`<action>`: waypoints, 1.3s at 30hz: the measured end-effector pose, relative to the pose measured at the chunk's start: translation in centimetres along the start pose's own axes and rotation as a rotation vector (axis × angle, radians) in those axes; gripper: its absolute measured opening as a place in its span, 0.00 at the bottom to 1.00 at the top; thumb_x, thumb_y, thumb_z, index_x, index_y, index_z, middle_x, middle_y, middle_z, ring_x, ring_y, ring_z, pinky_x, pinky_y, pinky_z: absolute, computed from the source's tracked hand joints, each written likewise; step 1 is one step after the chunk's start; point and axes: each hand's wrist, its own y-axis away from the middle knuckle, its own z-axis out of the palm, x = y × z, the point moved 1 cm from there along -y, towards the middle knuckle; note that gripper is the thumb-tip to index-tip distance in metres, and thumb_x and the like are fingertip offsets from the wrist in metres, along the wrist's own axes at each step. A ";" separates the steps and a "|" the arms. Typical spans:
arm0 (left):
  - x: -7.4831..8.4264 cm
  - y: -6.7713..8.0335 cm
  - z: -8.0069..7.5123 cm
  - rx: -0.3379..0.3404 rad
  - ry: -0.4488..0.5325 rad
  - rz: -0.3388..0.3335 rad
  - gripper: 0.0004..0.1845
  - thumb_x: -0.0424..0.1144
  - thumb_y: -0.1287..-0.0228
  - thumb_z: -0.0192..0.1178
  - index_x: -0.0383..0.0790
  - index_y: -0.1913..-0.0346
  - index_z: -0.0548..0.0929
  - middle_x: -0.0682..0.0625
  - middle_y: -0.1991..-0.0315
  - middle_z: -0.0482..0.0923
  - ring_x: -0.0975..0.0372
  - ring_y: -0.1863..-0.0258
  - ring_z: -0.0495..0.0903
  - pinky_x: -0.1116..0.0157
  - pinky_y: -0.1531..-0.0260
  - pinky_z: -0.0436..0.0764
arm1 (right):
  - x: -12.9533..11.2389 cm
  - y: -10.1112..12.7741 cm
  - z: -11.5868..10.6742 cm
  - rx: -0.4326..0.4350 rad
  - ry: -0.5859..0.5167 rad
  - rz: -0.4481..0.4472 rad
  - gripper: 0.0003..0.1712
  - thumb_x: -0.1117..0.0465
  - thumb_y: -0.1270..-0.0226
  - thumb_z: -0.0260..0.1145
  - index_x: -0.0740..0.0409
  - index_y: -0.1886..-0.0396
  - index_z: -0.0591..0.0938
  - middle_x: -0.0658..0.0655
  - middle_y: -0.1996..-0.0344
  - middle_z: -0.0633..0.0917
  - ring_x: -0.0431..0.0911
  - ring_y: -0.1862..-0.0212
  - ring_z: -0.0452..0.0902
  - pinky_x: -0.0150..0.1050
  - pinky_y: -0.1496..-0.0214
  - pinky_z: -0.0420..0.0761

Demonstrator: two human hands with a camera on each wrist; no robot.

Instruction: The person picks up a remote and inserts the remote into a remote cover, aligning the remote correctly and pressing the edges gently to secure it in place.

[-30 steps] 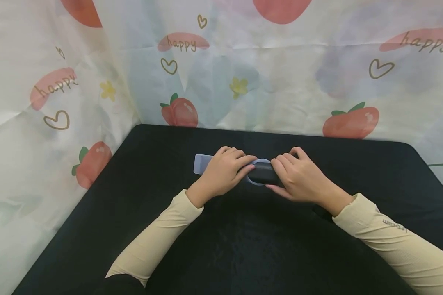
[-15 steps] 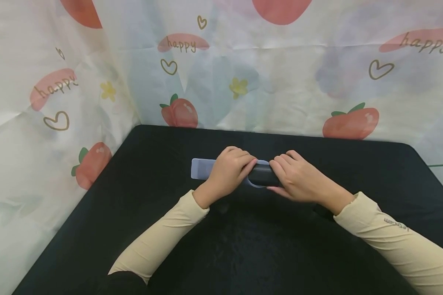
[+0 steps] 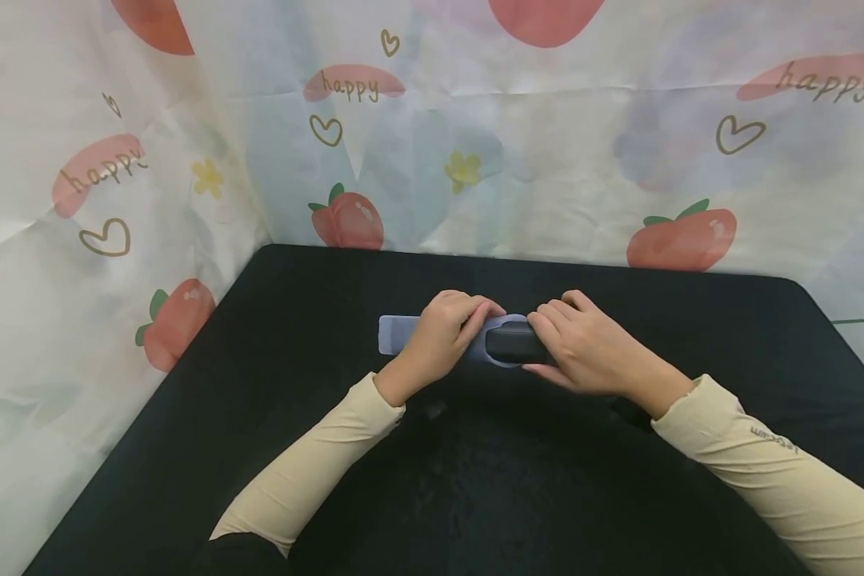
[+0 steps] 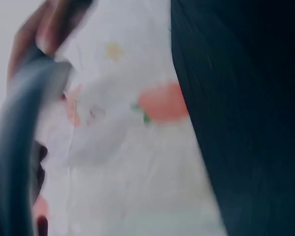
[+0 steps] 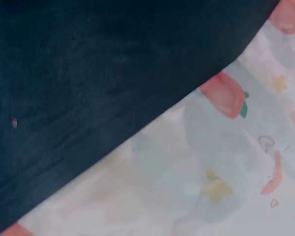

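Note:
On the black tabletop (image 3: 475, 480) lies a long black object (image 3: 514, 344) partly inside a translucent pale-blue sleeve (image 3: 396, 334). My left hand (image 3: 442, 336) grips the sleeve near its open end, fingers curled over it. My right hand (image 3: 583, 344) grips the black object's right part, fingers curled over its top. The two hands almost touch. In the left wrist view the sleeve (image 4: 19, 142) shows as a blurred grey band close to the lens. The right wrist view shows only the black tabletop (image 5: 88, 73) and the printed cloth (image 5: 211, 162).
A white cloth backdrop (image 3: 475, 144) printed with strawberries, hearts and "happy" stands along the table's far and left edges. The tabletop's right rear corner (image 3: 799, 288) is rounded. Beige sleeves cover both forearms.
The pale-blue sleeve has shifted slightly left and back, then lower in view, under my left hand. More of the sleeve's rounded mouth surrounds the black object. My right hand has barely moved.

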 end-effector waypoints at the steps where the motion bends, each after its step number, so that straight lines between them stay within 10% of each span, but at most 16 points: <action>1: -0.1 0.0 -0.2 -0.009 -0.009 0.013 0.11 0.37 0.31 0.52 0.42 0.58 0.85 0.53 0.63 0.86 0.64 0.61 0.81 0.64 0.47 0.73 | 0.1 0.1 -0.1 0.006 0.002 0.004 0.34 0.39 0.28 0.37 0.67 0.64 0.73 0.60 0.74 0.77 0.53 0.71 0.73 0.50 0.60 0.72; 14: -1.2 1.8 -0.7 0.210 -0.425 0.663 0.10 0.41 0.47 0.69 0.48 0.60 0.87 0.54 0.65 0.82 0.62 0.62 0.79 0.64 0.50 0.76 | 0.4 1.0 -0.4 0.011 -0.014 0.121 0.37 0.37 0.28 0.36 0.67 0.64 0.73 0.60 0.75 0.77 0.52 0.71 0.75 0.50 0.60 0.72; 27: -1.2 2.5 0.7 0.179 -0.514 0.591 0.03 0.36 0.42 0.65 0.47 0.66 0.84 0.55 0.66 0.81 0.63 0.63 0.78 0.65 0.51 0.75 | -0.5 -0.1 -0.1 0.031 0.023 0.130 0.36 0.37 0.28 0.37 0.65 0.69 0.74 0.58 0.78 0.76 0.51 0.74 0.74 0.50 0.62 0.71; 39: -2.2 3.4 0.5 0.325 -0.303 0.769 0.04 0.30 0.39 0.60 0.43 0.65 0.81 0.52 0.64 0.83 0.62 0.65 0.77 0.65 0.58 0.76 | -1.4 -0.6 -0.6 -0.060 -0.102 0.233 0.39 0.34 0.30 0.33 0.63 0.66 0.76 0.55 0.76 0.80 0.46 0.74 0.77 0.48 0.59 0.71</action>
